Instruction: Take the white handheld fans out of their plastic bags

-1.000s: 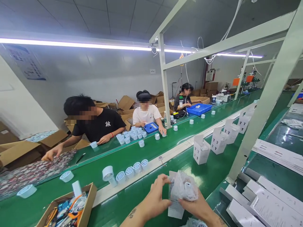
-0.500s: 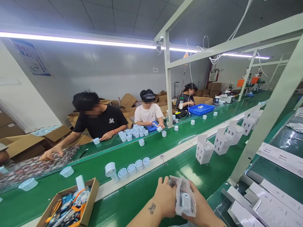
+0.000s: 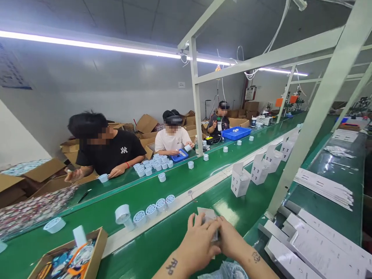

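My left hand [image 3: 199, 238] and my right hand [image 3: 229, 236] meet at the lower middle, over the green belt [image 3: 162, 242]. Between them is a small white box [image 3: 207, 213], its flap standing up past my fingers. Both hands have their fingers wrapped round it, and they hide most of it and whatever is inside. Just below my hands, at the bottom edge, lies a clear plastic bag [image 3: 229, 270] with a pale round part in it.
White open boxes [image 3: 240, 180] stand in a row beyond my hands. Pale round parts [image 3: 151, 211] line the white strip. A carton of tools [image 3: 97, 248] is lower left, flattened boxes [image 3: 316, 240] right, a metal post [image 3: 310, 143] nearby. Three people sit opposite.
The view has turned right. The bagged item is no longer visible between my hands, which have closed in on the white box. The nearest person opposite has drawn one arm back.
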Motion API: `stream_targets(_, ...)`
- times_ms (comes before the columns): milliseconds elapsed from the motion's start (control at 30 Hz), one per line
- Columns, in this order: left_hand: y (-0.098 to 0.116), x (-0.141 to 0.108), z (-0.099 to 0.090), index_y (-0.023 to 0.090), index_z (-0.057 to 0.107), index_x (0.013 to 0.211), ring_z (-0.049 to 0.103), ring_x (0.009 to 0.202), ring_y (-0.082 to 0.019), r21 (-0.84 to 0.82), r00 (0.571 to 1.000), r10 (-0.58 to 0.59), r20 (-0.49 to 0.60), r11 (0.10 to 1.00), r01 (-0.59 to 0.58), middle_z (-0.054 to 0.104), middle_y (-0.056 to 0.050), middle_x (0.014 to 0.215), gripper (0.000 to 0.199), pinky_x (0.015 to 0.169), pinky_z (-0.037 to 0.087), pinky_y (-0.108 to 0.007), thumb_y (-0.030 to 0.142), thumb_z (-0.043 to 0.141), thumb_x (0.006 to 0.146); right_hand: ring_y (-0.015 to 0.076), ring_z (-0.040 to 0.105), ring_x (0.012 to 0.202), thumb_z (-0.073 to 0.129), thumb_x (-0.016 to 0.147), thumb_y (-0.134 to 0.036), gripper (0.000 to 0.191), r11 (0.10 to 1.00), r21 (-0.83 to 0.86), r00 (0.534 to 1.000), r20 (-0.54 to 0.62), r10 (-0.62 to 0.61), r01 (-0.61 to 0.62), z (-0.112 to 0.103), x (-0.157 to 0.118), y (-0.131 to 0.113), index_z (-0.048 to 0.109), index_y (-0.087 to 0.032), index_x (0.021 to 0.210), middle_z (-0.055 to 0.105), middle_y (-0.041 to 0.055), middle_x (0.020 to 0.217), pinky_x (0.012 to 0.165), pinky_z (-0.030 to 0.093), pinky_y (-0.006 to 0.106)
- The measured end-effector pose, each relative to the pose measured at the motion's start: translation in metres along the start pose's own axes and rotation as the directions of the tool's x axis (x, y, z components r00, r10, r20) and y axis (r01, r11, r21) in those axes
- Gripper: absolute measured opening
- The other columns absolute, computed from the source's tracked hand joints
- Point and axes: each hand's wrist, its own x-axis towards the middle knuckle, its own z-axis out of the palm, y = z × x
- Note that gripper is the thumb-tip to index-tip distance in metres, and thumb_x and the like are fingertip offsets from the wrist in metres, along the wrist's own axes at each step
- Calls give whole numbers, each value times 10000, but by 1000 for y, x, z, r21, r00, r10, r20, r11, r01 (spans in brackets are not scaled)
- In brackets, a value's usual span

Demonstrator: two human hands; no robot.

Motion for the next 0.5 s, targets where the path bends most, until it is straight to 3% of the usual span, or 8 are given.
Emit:
stream_targets(67,-8,4,25,314,520,1306,329,1386,-359,143,999,15,41,990,-21,581,-58,1373,453,1127,126,-678,376,580,861,211,621,1109,631,673,-115,650,997,74,999,-46,-4,7,9,-5,9,528,-208,1308,609,100,1310,910,505,235)
stream_targets(133,-17,9,46,248,562,1269,338,1375,-402,277,992,15,124,960,-49,496,-136,1446,549,1100,192,-689,379,711,757,179,658,1041,661,652,-117,747,995,94,998,-66,18,-12,10,-12,24,467,-266,1357,617,36,1318,814,540,206)
stream_targets(200,-23,14,54,214,608,1210,362,1353,-426,370,985,22,171,925,-84,430,-181,1484,549,1056,301,-662,305,768,693,162,685,978,667,679,-151,728,996,49,992,-95,79,-75,0,-21,47,460,-313,1357,667,-7,1237,760,551,211)
stream_targets(233,-24,16,52,210,633,1165,401,1328,-410,392,987,8,160,917,-71,452,-180,1463,440,1019,372,-617,240,719,734,174,682,994,650,709,-167,683,992,1,984,-128,127,-128,-7,-26,60,468,-310,1352,674,8,1218,785,550,241)
stream_targets(300,-23,23,39,208,666,1064,507,1233,-337,385,995,-58,77,923,24,546,-152,1354,283,920,482,-487,116,529,835,264,613,1143,616,730,-152,611,953,-126,943,-227,242,-275,-23,-39,90,510,-267,1320,629,104,1269,926,501,403)
stream_targets(367,-20,33,24,198,666,1012,553,1151,-291,345,989,-146,-35,927,149,587,-136,1248,295,843,518,-401,91,427,876,425,533,1205,708,552,-53,686,866,-269,894,-287,346,-421,-33,-52,118,608,-257,1200,583,187,1298,933,426,617)
stream_targets(400,-18,40,19,187,660,1010,555,1135,-285,330,980,-181,-87,923,200,590,-136,1212,281,824,523,-382,110,417,892,474,521,1192,723,454,11,730,823,-333,881,-289,375,-460,-34,-58,130,648,-270,1123,586,192,1290,899,414,664)
stream_targets(500,-14,68,15,153,643,1042,549,1128,-288,332,966,-206,-158,910,249,590,-146,1162,261,795,524,-360,159,410,924,461,597,1068,678,445,75,669,744,-465,877,-265,401,-480,-27,-72,151,688,-281,1011,645,173,1189,798,475,599)
